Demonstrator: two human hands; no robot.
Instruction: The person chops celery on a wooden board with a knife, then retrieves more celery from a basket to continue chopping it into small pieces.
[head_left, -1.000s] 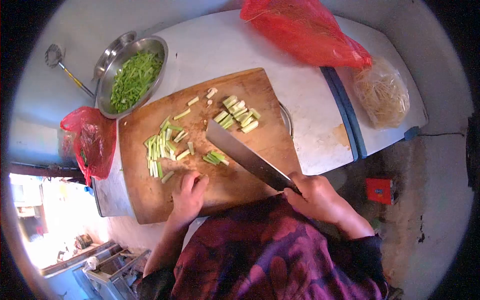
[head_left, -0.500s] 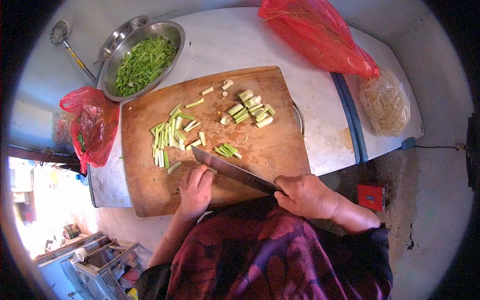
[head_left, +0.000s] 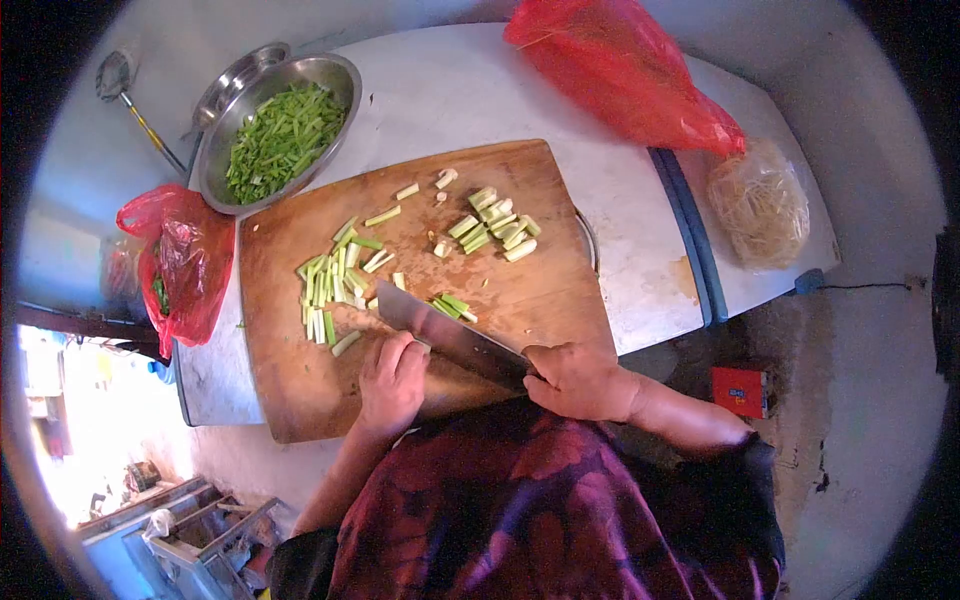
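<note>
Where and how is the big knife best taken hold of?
Probably by the handle end, from the person's right: the right hand closes there, hiding the handle. The knife's broad blade points left, near the left hand, so that side looks riskier.

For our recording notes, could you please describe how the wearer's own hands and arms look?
The left hand and right hand wear no gloves. Dark sleeves leave the forearms mostly bare; the garment's front is dark with reddish-purple patterning.
</note>
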